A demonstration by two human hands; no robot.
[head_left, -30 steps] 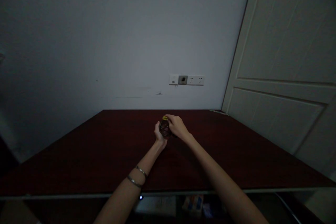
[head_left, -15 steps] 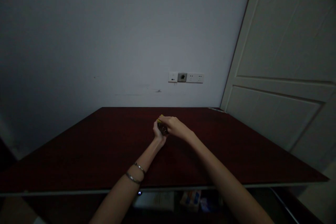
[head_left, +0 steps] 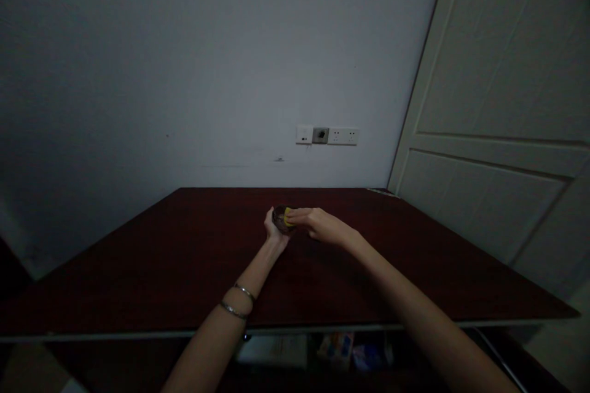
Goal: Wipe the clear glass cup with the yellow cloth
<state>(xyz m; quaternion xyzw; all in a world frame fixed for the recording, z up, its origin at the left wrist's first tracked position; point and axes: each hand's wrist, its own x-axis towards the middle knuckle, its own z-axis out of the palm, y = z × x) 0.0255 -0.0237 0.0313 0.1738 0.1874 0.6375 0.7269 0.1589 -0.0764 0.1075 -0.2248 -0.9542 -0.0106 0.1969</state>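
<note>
Above the dark red tabletop [head_left: 184, 258], my left hand [head_left: 275, 236] is wrapped round a small round dark bowl [head_left: 278, 218], which looks like glass. The bowl's open side is tilted towards me. My right hand [head_left: 320, 225] pinches a yellow sponge or cloth [head_left: 287, 216] and presses it at the right side of the bowl's rim and inner wall. Fingers partly cover the yellow piece, so its exact kind does not show. Two silver bangles [head_left: 233, 310] circle my left forearm.
Behind the table, the pale wall [head_left: 230, 73] carries sockets [head_left: 343, 136]. A white panelled door [head_left: 498, 104] stands at the right. Below the table's front edge, an open shelf holds a pale flat item [head_left: 271, 351] and coloured packages [head_left: 338, 350].
My right hand has moved slightly right, and the yellow piece has gone from the bowl's far left rim to its right side. More of the bowl's opening shows.
</note>
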